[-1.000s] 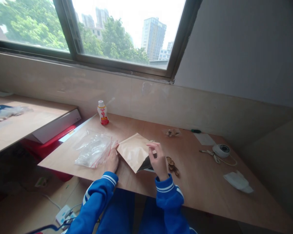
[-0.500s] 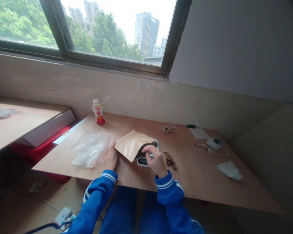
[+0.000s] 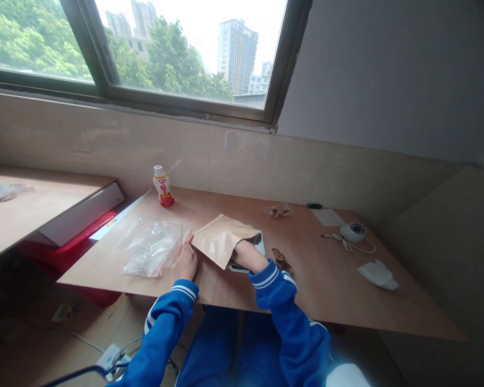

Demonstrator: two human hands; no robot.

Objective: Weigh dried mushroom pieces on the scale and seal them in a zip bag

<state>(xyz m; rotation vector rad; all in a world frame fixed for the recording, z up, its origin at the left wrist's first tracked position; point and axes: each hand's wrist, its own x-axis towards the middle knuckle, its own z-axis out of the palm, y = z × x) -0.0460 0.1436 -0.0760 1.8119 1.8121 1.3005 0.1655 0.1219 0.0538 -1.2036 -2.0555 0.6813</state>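
Observation:
A brown kraft paper bag with a dark-lined mouth lies tilted over a small white kitchen scale. My left hand is closed at the bag's left corner, beside clear zip bags. Inside the mouth of the paper bag is my right hand, with the fingers hidden, so whether they grip anything does not show. Right of that wrist lie some brown dried slices, partly covered by the sleeve.
A red-and-white drink bottle stands at the back left. Toward the back lies a small clear bag of dried pieces. On the right are a white dome camera with its cable, a paper sheet and a crumpled white item.
My right hand has gone from the bag's mouth to inside it, and the mouth has opened wider around it. My left hand stays at the bag's left corner.

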